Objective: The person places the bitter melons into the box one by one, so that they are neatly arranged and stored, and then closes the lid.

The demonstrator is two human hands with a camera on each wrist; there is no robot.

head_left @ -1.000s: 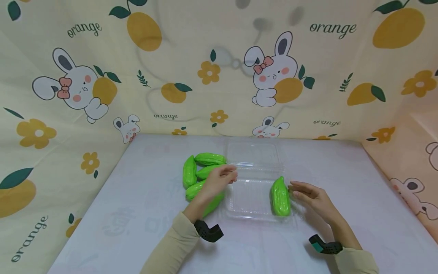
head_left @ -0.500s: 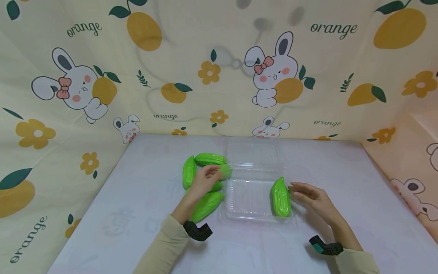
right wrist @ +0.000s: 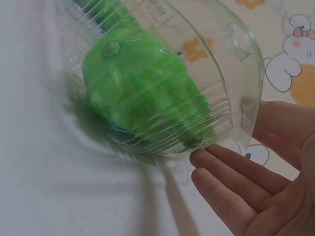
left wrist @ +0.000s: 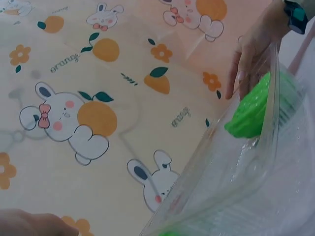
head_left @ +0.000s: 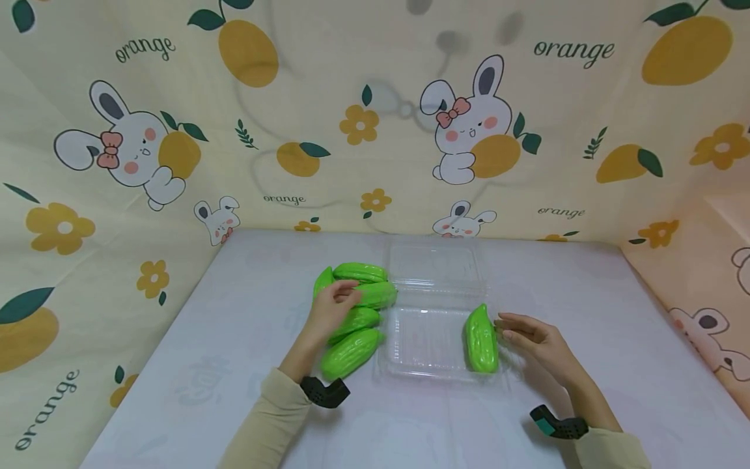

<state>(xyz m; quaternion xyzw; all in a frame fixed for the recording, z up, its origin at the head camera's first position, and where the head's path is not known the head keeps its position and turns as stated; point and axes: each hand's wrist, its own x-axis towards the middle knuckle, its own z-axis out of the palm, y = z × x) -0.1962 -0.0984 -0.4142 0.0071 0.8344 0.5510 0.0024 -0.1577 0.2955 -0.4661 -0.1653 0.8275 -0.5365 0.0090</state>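
Note:
Several shiny, ridged green bitter melons lie grouped on the left; the middle one point(head_left: 377, 295) points toward the clear plastic box. My left hand point(head_left: 331, 312) is over this group, its bent fingers overlapping the middle melon's left end and holding nothing visible. Only a bit of that hand point(left wrist: 34, 223) shows in the left wrist view. The clear clamshell box point(head_left: 422, 374) lies open, with one bitter melon point(head_left: 482, 342) upright along its right side. Beside that side is my right hand point(head_left: 530, 332); in the right wrist view its extended fingers point(right wrist: 216, 189) reach the box wall.
The box's clear lid point(head_left: 433, 260) lies folded back behind it. A front melon point(head_left: 351, 354) is nearest me, left of the box. A printed cloth point(head_left: 328, 98) with rabbits and oranges stands around the white table point(head_left: 234, 391).
My left hand has moved left from the box's edge, back over the melon group, uncovering the middle melon's right end. My right hand and the melon in the box have stayed put.

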